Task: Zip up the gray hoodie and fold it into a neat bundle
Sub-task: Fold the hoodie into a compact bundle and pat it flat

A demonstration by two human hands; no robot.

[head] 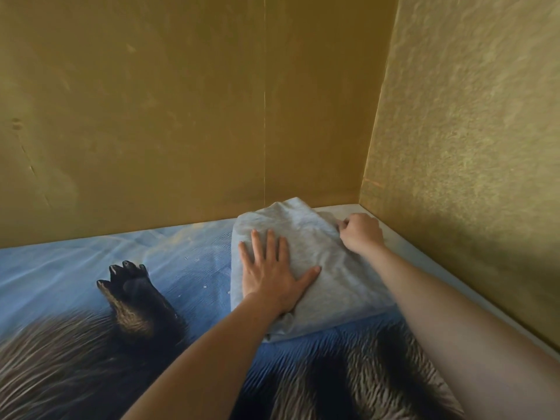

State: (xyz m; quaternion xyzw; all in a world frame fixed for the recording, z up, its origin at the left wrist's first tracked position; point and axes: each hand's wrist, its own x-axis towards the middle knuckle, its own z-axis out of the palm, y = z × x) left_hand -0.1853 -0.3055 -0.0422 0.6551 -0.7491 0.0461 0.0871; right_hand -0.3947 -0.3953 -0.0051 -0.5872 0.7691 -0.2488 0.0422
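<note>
Light gray knit hoodie [315, 262] is folded into a compact rectangular bundle, several layers thick, long axis running from the near edge toward the far wall. It lies on the bed, right of centre and close to the far right corner. No zipper or hood is visible from this side, so I can't tell whether it is zipped.

Left hand [272, 274] lies flat on top of the bundle, on its left half. Fingers straight and spread, thumb out to the right, palm pressing the cloth, nothing clasped.

Right hand [360, 231] is at the bundle's far right edge. Fingers curled in, knuckles up, thumb and fingertips against the fabric edge there. It looks like a pinch on the cloth, though the contact itself is partly hidden by the hand.

Both bare forearms come in from the near side, the right one along the bundle's right edge.

Underneath is a blue printed bedsheet [91, 262] with a large furry animal motif; a dark clawed paw [130, 283] sits left of the bundle, well apart from it. A pale mattress edge [424, 259] runs along the right. Mustard-gold textured walls [181, 101] meet at the corner just behind the bundle.
</note>
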